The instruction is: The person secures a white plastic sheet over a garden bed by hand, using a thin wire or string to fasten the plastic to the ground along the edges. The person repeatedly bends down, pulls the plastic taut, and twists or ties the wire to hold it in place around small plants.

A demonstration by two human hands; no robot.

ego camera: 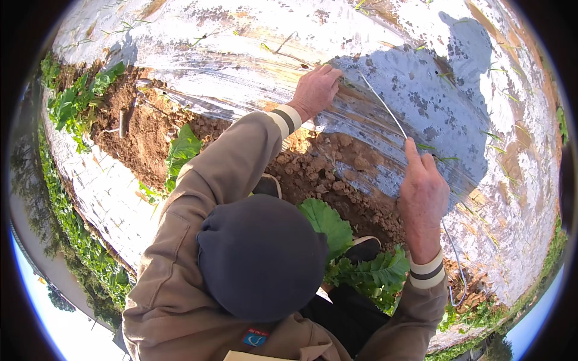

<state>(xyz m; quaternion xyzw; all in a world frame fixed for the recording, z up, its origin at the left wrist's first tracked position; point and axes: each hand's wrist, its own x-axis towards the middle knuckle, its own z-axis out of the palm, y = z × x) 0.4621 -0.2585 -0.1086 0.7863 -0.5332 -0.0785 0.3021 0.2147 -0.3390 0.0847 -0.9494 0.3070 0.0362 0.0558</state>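
Note:
My right hand (423, 198) is closed around a thin metal wire rod (384, 104). The rod's straight end reaches up and left over the plastic mulch film (415, 99), and its hooked end shows behind the wrist. My left hand (317, 88) rests on the wrinkled film, near a small hole, with its fingers bent together. Whether those fingers pinch the film or a seedling cannot be seen. Thin green seedlings (446, 158) poke through the film near the right hand.
Clumped brown soil (316, 167) lies along the film's near edge. Broad-leaved green plants (327, 225) grow beside my shoes (365, 248). A short stick (122, 123) stands in the soil at left, near more leafy plants (67, 106). A capped head covers the lower middle.

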